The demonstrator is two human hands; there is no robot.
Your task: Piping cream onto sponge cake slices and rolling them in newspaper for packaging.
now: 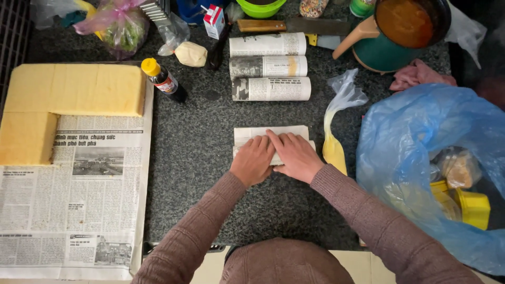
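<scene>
Left hand (252, 160), right hand (295, 156), pressing newspaper parcel (271, 134)

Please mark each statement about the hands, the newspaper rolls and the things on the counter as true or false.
1. Both hands, left hand and right hand, press on a newspaper packet. True.
2. Five finished newspaper rolls lie above the hands. False: three.
3. The yellow slab lies on an open newspaper sheet. True.
4. The small bottle has a red cap. False: yellow.
5. The blue plastic bag lies left of the hands. False: right.
</scene>
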